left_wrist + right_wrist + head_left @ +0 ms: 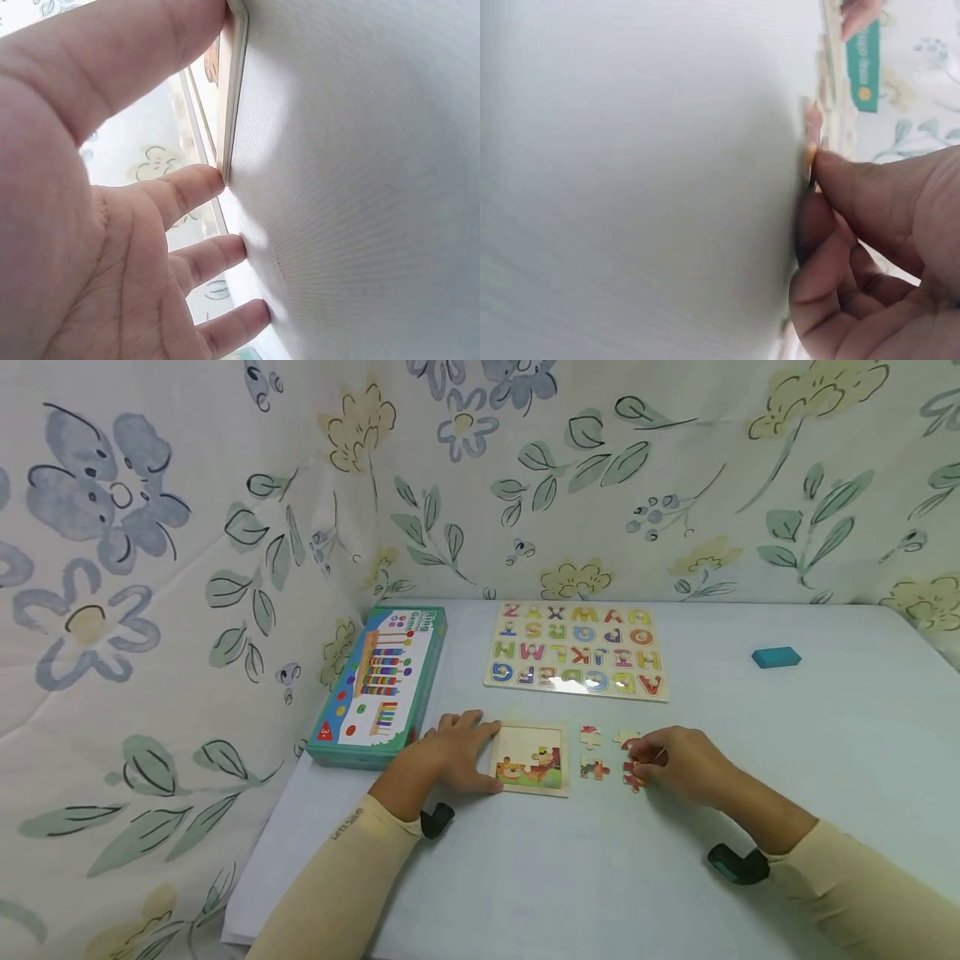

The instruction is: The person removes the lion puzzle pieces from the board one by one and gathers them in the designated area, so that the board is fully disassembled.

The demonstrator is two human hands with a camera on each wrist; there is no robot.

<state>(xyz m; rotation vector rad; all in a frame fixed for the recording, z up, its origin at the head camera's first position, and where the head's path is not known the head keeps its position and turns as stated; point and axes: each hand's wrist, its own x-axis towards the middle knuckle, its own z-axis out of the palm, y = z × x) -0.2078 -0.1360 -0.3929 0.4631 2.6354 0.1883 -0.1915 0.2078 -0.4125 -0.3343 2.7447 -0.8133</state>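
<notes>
A small wooden jigsaw tray lies on the table with its lower half filled by a picture of animals. My left hand is spread at its left side; in the left wrist view the thumb and index fingertip touch the tray's edge. Loose jigsaw pieces lie right of the tray, among them an upper piece and a lower piece. With thumb and finger, my right hand pinches a reddish jigsaw piece low over the table. Another piece lies beside its fingers, partly covered.
Behind the tray lies a wooden alphabet board with coloured letters. A green-edged game box stands left, close to the left forearm. A teal block sits at the back right. Floral cloth hangs behind and to the left.
</notes>
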